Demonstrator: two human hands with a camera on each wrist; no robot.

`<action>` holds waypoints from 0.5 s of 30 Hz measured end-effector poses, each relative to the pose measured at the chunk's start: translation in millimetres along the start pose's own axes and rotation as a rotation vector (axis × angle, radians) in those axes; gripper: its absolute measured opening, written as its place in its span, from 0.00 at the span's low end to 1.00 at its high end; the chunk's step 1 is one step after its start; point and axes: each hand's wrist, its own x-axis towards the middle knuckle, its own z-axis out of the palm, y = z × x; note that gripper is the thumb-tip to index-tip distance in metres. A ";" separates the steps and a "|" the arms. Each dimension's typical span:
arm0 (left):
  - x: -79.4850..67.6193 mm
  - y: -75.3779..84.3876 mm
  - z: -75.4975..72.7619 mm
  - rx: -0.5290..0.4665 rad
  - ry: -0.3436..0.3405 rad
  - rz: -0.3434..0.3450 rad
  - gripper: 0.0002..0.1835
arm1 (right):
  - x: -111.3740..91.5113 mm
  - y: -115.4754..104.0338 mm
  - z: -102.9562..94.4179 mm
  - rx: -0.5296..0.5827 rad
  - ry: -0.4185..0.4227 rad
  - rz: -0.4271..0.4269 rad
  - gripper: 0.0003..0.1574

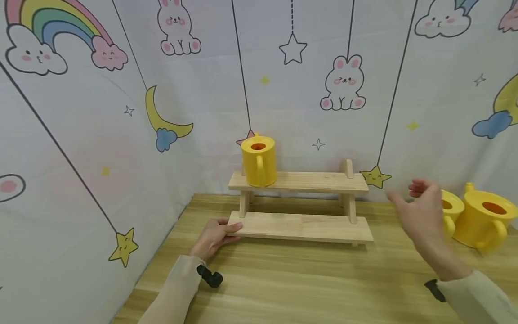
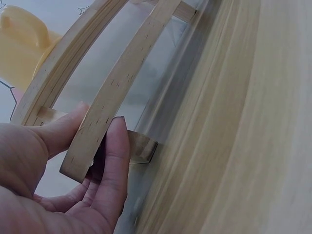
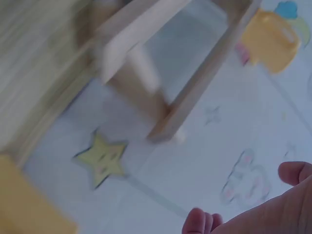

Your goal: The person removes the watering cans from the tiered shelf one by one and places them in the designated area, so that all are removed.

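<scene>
My left hand [image 1: 214, 236] pinches the left end of the lower board of a two-tier wooden shelf [image 1: 299, 227], thumb above and fingers below. The left wrist view shows the board's end [image 2: 90, 146] between thumb and fingers. On the left of the upper tier stands a yellow watering can [image 1: 259, 164], its handle facing me. My right hand [image 1: 422, 213] is raised in the air to the right of the shelf, fingers spread loosely around nothing. It partly hides a second yellow watering can [image 1: 454, 208]; a third yellow watering can [image 1: 481, 229] stands beside that one.
The shelf stands on a wood-grain table [image 1: 291, 279] near its back edge. Close behind hangs a white cloth [image 1: 299, 112] printed with rabbits, stars and clouds; more of it rises along the left side. A small upright post [image 1: 349, 168] sticks up at the upper tier's right end.
</scene>
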 end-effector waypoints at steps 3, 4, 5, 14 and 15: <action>-0.8 -0.5 -1.6 0.001 0.003 -0.007 0.38 | -9.4 -26.3 28.7 0.050 -0.096 -0.103 0.51; -0.9 -0.3 -1.8 0.000 0.001 -0.008 0.38 | -12.1 -35.1 37.7 0.067 -0.125 -0.131 0.51; -0.9 -0.1 -1.8 -0.002 0.000 -0.007 0.38 | -14.9 -44.0 46.6 0.083 -0.149 -0.156 0.50; -1.6 1.6 -0.7 -0.010 0.014 -0.006 0.38 | -31.9 -105.1 123.7 0.176 -0.359 -0.257 0.47; -1.7 1.2 -0.5 -0.012 0.015 -0.004 0.37 | -32.5 -110.0 132.1 0.182 -0.377 -0.258 0.46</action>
